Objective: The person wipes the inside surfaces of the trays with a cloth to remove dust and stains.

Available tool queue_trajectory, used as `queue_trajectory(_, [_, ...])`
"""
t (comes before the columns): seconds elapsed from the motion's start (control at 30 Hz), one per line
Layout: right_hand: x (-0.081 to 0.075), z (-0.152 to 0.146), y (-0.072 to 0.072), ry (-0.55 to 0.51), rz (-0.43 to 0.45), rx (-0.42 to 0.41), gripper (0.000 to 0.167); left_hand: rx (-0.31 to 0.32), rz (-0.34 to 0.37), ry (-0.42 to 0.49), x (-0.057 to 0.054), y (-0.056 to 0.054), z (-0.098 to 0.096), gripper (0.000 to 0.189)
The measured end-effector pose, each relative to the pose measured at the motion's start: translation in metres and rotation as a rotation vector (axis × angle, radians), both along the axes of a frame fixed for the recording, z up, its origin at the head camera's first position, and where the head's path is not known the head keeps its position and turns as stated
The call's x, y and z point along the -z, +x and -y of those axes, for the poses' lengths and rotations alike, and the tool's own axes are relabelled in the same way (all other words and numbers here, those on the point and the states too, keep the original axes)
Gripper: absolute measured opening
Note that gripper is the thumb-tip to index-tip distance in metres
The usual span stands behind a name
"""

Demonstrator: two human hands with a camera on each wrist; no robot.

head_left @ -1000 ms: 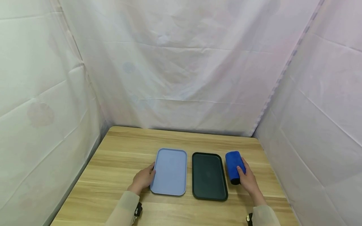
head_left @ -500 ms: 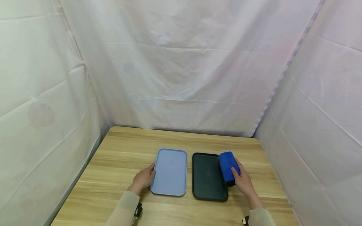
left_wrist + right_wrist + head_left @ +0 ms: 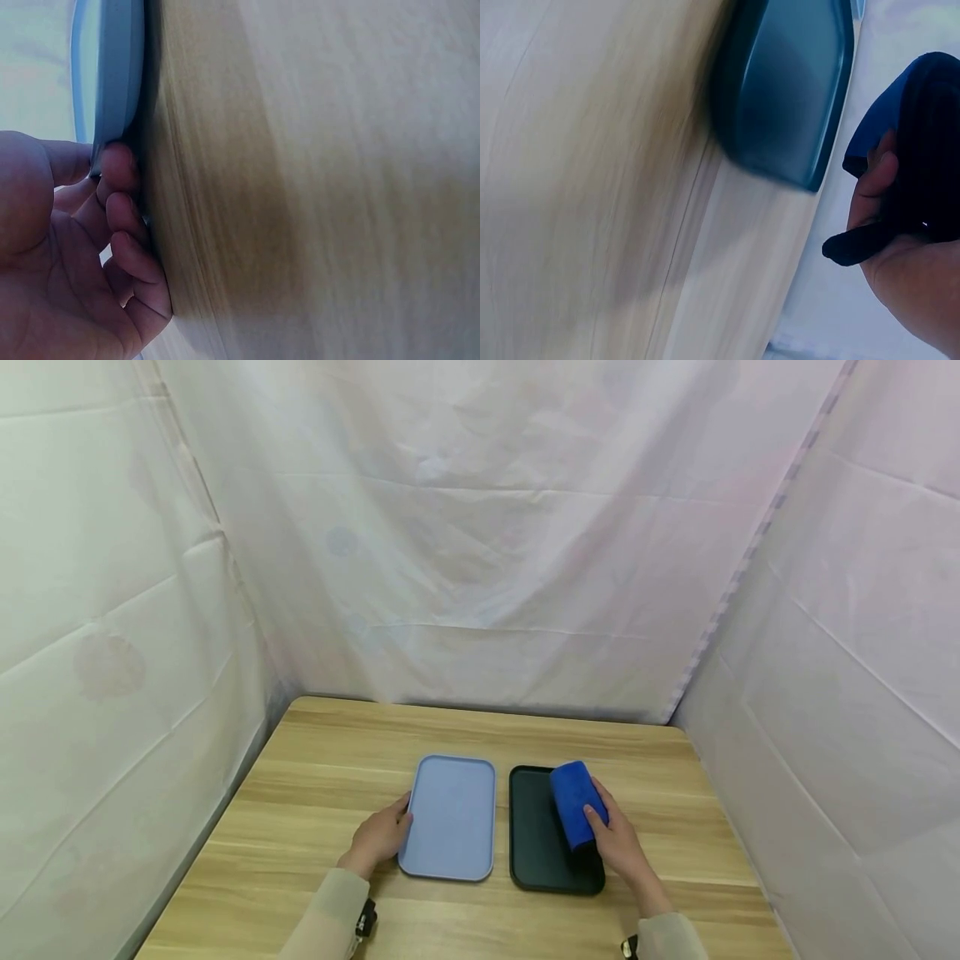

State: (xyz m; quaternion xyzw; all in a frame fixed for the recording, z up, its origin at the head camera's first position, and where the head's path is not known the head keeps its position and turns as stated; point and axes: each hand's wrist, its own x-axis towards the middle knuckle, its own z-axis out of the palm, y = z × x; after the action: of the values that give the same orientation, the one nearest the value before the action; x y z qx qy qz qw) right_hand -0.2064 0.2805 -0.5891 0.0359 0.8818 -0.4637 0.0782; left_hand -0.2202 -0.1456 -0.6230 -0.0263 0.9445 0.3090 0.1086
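My left hand (image 3: pixel 378 835) pinches the left rim of a light blue tray (image 3: pixel 452 818) that lies on the table. The left wrist view shows the thumb and index finger at the tray's edge (image 3: pixel 120 67), with the other fingers curled beneath. In my right hand (image 3: pixel 618 839) is a rolled blue cloth (image 3: pixel 576 802) with a black end, gripped by its right side. From the head it overlaps the right part of a dark green tray (image 3: pixel 536 835). The right wrist view shows the roll (image 3: pixel 885 112) up above the dark green tray (image 3: pixel 787 90), its black inner side towards the camera.
The two trays lie side by side on a wood-grain table (image 3: pixel 337 752), a narrow gap between them. White fabric curtains (image 3: pixel 480 568) hang behind the table and along its left and right sides.
My right hand has carried the rolled blue cloth leftward, from beside the dark green tray to over its right part, tilting it slightly. The left hand and both trays have stayed put.
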Motion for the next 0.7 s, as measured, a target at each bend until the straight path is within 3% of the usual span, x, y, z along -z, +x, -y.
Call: queue_trajectory(0.7, [0.002, 0.060, -0.011, -0.024, -0.052, -0.081, 0.063, -0.015, 0.000, 0.005, 0.003, -0.001, -0.001, 0.050])
